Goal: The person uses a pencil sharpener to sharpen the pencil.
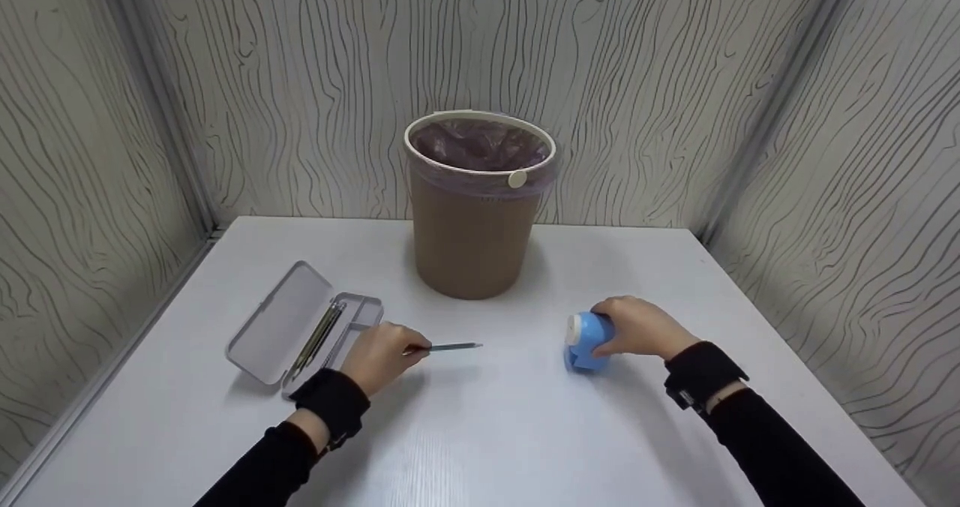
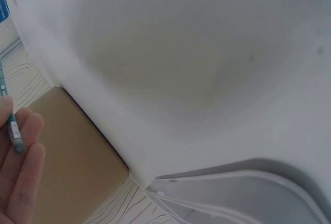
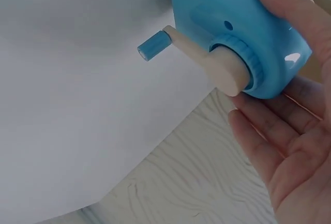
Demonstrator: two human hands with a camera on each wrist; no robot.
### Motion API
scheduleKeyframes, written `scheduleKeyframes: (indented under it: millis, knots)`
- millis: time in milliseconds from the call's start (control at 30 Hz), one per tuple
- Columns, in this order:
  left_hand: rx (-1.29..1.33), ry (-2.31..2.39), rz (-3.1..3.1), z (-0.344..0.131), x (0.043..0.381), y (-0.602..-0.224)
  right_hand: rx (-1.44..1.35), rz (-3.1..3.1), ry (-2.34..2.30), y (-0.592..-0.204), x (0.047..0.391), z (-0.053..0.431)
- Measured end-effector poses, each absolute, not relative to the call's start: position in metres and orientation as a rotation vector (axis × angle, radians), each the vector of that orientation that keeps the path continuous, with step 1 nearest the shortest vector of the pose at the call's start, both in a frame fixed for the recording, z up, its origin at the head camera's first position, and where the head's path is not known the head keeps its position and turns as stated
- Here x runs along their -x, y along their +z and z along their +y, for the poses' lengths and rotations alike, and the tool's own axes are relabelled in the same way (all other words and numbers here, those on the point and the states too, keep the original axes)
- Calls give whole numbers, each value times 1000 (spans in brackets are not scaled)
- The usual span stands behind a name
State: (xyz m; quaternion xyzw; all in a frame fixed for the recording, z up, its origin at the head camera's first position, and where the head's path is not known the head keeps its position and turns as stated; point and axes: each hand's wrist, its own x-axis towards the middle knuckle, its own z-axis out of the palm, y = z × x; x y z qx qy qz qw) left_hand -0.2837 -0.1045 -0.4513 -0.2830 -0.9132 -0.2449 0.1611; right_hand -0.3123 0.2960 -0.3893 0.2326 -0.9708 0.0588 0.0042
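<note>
Several pencils (image 1: 319,337) in case (image 1: 279,323); lined bin (image 1: 472,244); left grip (image 1: 384,353) holds pencil (image 1: 454,346), right grip (image 1: 639,327) sharpener (image 1: 594,332).

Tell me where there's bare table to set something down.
In front, the table between the sleeves is bare. So is the back right, bordered by the bin, the right edge and the sharpener. The left is crowded: case, left hand and pencil sit close together.

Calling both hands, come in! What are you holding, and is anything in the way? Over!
Left hand: holds pencil. Right hand: grips blue sharpener. Pencil and sharpener apart, nothing seen between. Bin farther back, over.
</note>
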Motion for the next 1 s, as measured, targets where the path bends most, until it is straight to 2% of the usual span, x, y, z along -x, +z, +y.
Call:
scheduleKeyframes:
  millis: [433,667,1000]
  knots:
    - [798,-735,-2600,-104,284,-452,-989,-2974,161,-395,314,213]
    - [823,-753,-2589,-105,283,-452,-1074,-2942,129,-400,313,193]
    - [876,-793,-2592,-104,283,-452,-1039,-3003,149,-403,310,181]
